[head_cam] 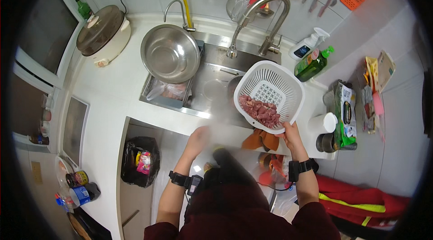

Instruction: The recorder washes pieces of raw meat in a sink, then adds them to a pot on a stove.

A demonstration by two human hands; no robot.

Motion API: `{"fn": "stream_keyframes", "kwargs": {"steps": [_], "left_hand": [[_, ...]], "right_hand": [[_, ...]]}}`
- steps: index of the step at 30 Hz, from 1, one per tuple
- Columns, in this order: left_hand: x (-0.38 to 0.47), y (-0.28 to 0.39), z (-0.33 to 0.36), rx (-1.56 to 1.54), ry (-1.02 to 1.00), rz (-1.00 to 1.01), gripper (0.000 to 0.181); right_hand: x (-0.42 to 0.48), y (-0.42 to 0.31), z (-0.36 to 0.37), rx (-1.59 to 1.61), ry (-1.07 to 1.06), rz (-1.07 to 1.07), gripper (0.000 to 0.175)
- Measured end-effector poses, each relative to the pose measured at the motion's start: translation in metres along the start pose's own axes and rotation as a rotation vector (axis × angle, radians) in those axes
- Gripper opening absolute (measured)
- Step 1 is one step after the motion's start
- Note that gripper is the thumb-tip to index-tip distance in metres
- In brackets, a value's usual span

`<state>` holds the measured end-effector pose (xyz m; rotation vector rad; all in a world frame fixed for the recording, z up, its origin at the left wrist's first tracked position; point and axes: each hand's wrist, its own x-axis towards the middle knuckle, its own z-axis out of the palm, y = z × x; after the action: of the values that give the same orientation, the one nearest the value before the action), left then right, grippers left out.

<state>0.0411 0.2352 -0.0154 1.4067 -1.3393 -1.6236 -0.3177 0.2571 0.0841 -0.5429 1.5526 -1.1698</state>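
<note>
My right hand (293, 137) grips the near right rim of a white plastic colander basket (287, 84). Chunks of raw reddish meat (259, 111) lie gathered in its near left part, and the basket is tilted above the right end of the stainless steel sink (211, 70). My left hand (198, 142) is at the sink's front edge, apart from the basket. A pale haze blurs its fingers, so what they hold, if anything, cannot be made out. Behind the basket a dark round opening or vessel (233, 86) shows partly in the sink.
A steel bowl (169, 54) rests over the sink's left side, above a bagged item (169, 90). The faucet (270, 37) arches behind the basket. Green detergent (310, 67), a spray bottle (306, 46) and a white cup (324, 123) stand right. Below left is a lined bin (138, 148).
</note>
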Motion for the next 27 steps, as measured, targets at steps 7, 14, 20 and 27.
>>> {"fn": "stream_keyframes", "kwargs": {"steps": [7, 14, 20, 27], "left_hand": [[-0.023, 0.019, 0.006, -0.097, -0.084, -0.076, 0.035], [-0.016, 0.047, 0.034, -0.055, -0.17, -0.029, 0.035], [0.032, 0.08, 0.08, 0.118, -0.023, 0.212, 0.027], [0.067, 0.173, 0.194, 0.151, -0.053, 0.502, 0.025]], "right_hand": [[-0.055, 0.036, -0.007, 0.238, 0.087, 0.006, 0.044], [-0.063, 0.064, -0.04, 0.09, 0.09, 0.038, 0.042], [-0.065, 0.066, -0.058, 0.011, -0.019, 0.033, 0.055], [-0.068, -0.026, -0.149, -0.793, 0.582, -0.49, 0.055]]}}
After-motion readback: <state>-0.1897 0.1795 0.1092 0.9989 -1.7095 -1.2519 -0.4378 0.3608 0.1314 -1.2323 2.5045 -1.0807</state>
